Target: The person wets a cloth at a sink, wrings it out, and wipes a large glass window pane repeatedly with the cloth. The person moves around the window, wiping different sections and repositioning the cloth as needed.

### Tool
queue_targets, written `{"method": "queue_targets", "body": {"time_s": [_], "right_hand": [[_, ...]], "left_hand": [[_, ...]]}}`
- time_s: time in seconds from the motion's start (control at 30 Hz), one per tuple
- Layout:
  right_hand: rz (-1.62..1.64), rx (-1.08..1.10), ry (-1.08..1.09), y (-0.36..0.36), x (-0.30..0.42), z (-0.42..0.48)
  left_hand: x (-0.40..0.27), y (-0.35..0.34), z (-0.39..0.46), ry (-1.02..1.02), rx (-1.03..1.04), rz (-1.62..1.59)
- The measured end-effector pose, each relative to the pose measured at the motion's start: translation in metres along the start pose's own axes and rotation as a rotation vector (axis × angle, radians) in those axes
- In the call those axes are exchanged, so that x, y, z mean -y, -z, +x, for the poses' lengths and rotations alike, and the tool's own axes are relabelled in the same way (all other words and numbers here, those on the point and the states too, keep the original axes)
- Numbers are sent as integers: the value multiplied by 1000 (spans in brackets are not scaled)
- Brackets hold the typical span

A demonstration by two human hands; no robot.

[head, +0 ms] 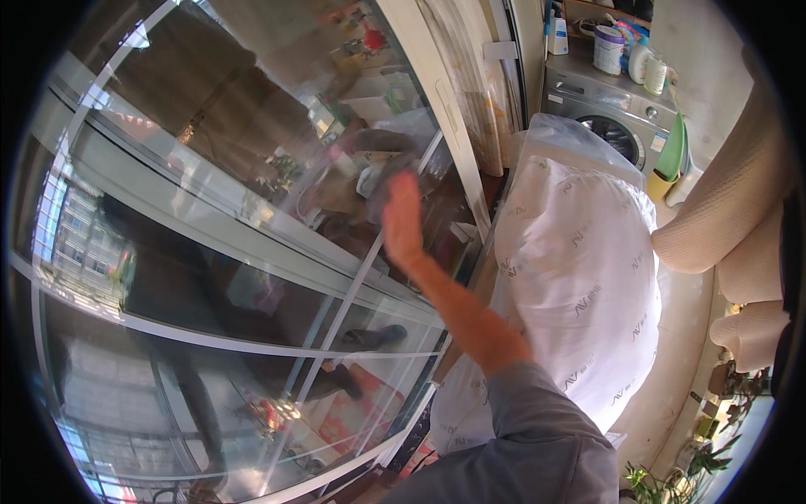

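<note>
My right hand (pixel 403 220), blurred, reaches out to the glass pane (pixel 252 145) of a white-framed sliding door. Its palm side is toward the glass, and a smeared grey patch at the fingers looks like a cloth (pixel 379 196) held under them. A grey sleeve (pixel 535 416) covers my upper arm. Reflections of a standing figure and a building lie over the pane. Beside my forearm stands a bulky thing under a white printed cover (pixel 585 264). My left hand is out of view.
A front-loading washing machine (pixel 598 107) at the back carries a tub (pixel 608 50) and several bottles. A green dustpan-like thing (pixel 674 148) leans by it. A beige textured cover (pixel 724 201) hangs at the right, with potted plants (pixel 711 460) below. A curtain (pixel 469 88) hangs behind the door frame (pixel 441 94).
</note>
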State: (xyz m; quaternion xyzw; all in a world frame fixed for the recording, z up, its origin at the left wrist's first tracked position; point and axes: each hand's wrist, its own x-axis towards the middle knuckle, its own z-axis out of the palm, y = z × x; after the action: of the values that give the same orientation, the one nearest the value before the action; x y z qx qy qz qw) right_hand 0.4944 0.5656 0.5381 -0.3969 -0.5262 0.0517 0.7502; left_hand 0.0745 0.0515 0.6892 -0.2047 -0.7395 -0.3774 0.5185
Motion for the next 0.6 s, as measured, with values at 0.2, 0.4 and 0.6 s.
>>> {"method": "queue_targets", "body": {"time_s": [0.2, 0.4, 0.6], "right_hand": [[-37, -414, -716, -15, -112, -34], [234, -396, -1116, -14, -88, -126], [80, -390, -604, -11, -53, -51]], "left_hand": [[1, -3, 5, 78, 71, 14], [54, 1, 6, 50, 84, -66], [25, -6, 6, 53, 166, -93]]}}
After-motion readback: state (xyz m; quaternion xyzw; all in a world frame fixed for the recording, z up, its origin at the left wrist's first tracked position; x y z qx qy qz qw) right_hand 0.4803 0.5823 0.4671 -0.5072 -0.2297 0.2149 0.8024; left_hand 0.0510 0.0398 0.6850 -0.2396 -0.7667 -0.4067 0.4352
